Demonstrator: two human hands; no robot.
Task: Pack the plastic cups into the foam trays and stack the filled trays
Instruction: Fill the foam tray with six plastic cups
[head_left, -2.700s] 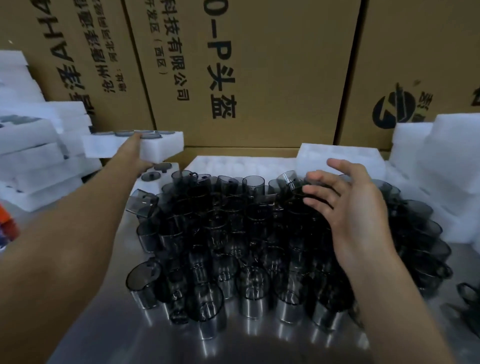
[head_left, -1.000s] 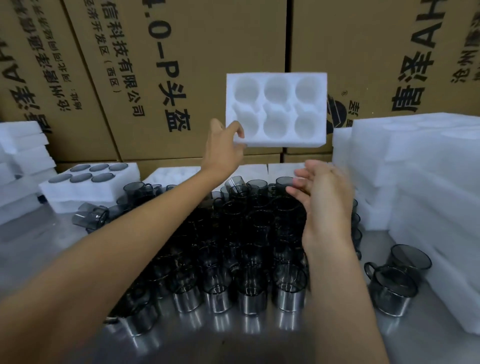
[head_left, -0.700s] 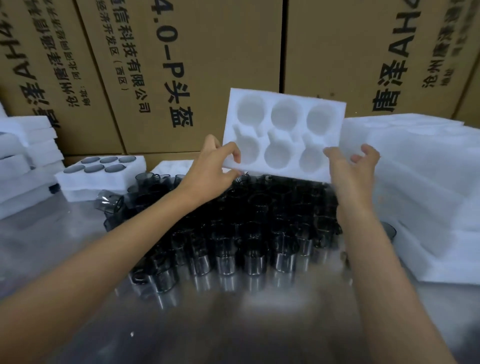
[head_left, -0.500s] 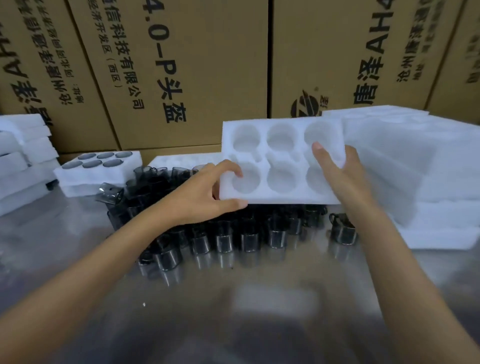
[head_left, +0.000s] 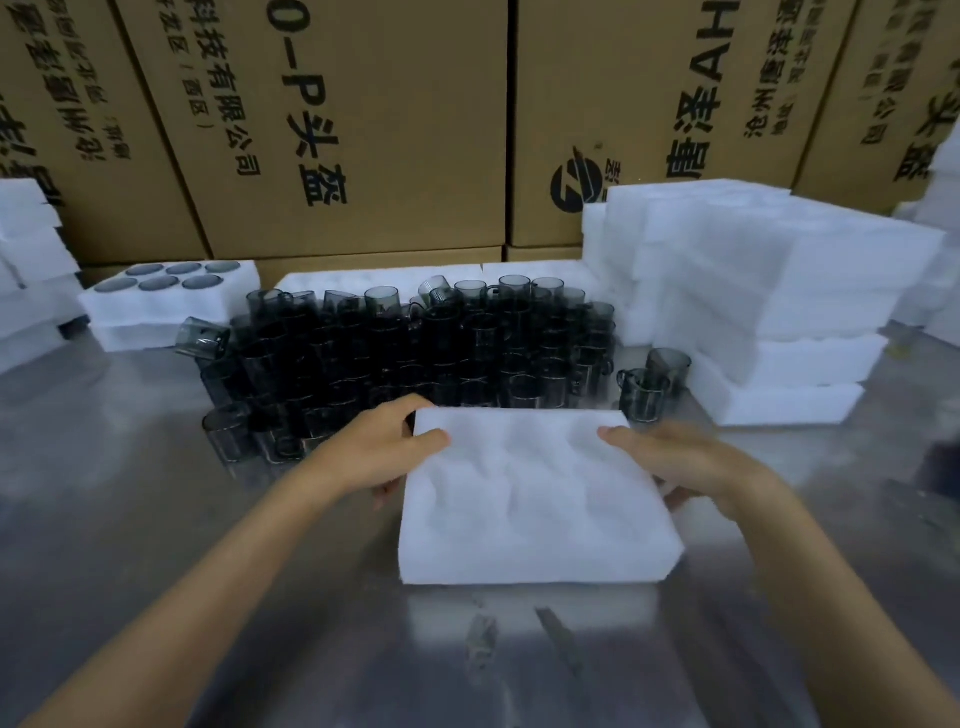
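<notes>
An empty white foam tray (head_left: 530, 499) lies flat on the steel table in front of me, its pockets blurred. My left hand (head_left: 379, 452) grips its left edge, thumb on top. My right hand (head_left: 675, 462) holds its right edge, fingers curled under the side. Behind the tray stands a dense crowd of dark smoky plastic cups (head_left: 415, 343). Two more cups (head_left: 649, 384) stand apart at the right. A filled tray (head_left: 171, 291) with cups in its pockets sits on another tray at the back left.
A tall stack of empty foam trays (head_left: 753, 291) rises at the right. More foam trays (head_left: 26, 270) are piled at the far left. Big cardboard boxes (head_left: 363, 119) wall off the back. The steel table (head_left: 156, 519) reaches toward me.
The left hand put a filled tray on the back-left pile, then took an empty tray from the right stack. Both hands brought it down flat onto the table in front of the cups.
</notes>
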